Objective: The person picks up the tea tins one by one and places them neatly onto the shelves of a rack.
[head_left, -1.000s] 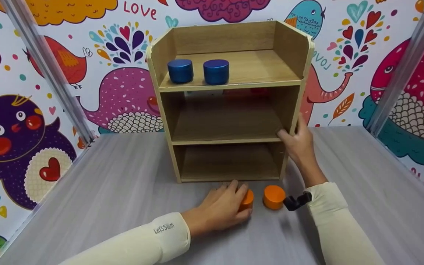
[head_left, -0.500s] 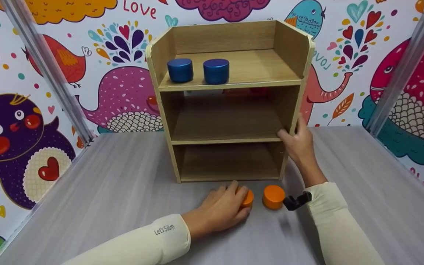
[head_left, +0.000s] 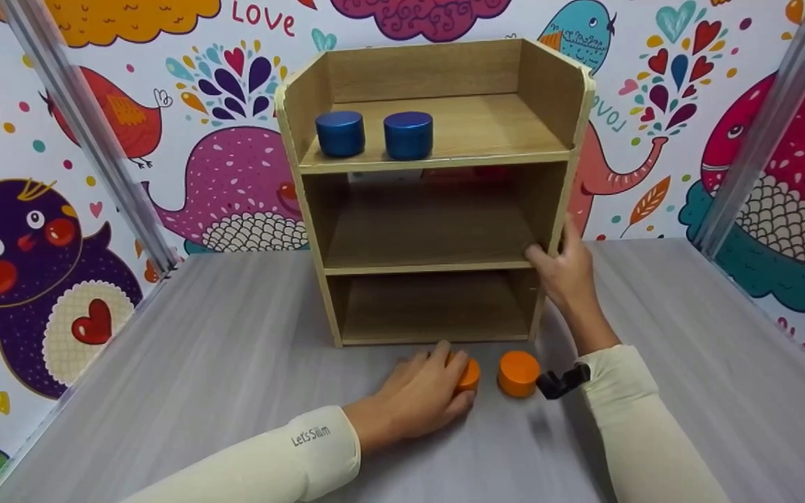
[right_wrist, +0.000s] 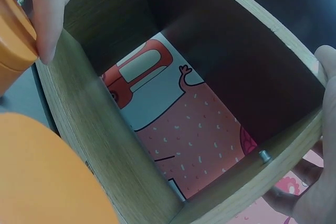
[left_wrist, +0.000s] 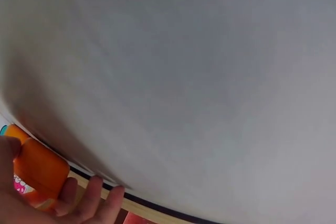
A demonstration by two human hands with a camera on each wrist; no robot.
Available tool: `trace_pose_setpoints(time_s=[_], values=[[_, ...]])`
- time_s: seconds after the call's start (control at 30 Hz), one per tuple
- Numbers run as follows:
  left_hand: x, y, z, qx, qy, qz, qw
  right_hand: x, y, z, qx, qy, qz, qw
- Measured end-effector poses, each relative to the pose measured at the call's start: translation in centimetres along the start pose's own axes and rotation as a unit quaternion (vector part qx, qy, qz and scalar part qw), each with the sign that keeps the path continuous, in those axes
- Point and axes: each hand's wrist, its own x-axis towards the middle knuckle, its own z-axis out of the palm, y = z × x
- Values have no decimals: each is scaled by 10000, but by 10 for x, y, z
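Observation:
My left hand (head_left: 416,399) grips a round orange tin (head_left: 471,375) on the tabletop, just before the shelf's bottom board. In the left wrist view, thumb and fingers sit on opposite sides of that tin (left_wrist: 42,166). A second orange tin (head_left: 518,374) stands to its right, apart from both hands, and looms large in the right wrist view. With the thumb at the front and the other fingers on the outer side, my right hand (head_left: 570,279) holds the right side panel of the wooden shelf (head_left: 437,166). Two blue tins, one left (head_left: 340,134) and one right (head_left: 409,135), stand on its top board.
Below the top board, the shelf has a middle board (head_left: 430,241) and a bottom board (head_left: 437,314). A black wrist mount (head_left: 564,382) juts from the right sleeve close to the second orange tin. Patterned walls (head_left: 235,188) enclose the grey table (head_left: 235,335).

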Motion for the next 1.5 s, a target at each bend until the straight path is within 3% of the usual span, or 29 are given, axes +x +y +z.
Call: trace_pose_setpoints(time_s=[0.57,0.77,1.07,1.5], values=[[4,-2,-13,-433,402,-77,9982,-1,-2,1,-70,77,125,9999],[7,-4,-23,-422,943,129,9946,-1,-1,1,6,38,82,10000],[15,-2,-47,-455,1826,366,9815,-1,0,1,50,40,6,10000],[18,-5,-66,-576,2055,300,9765,0,-1,1,-17,57,-5,10000]])
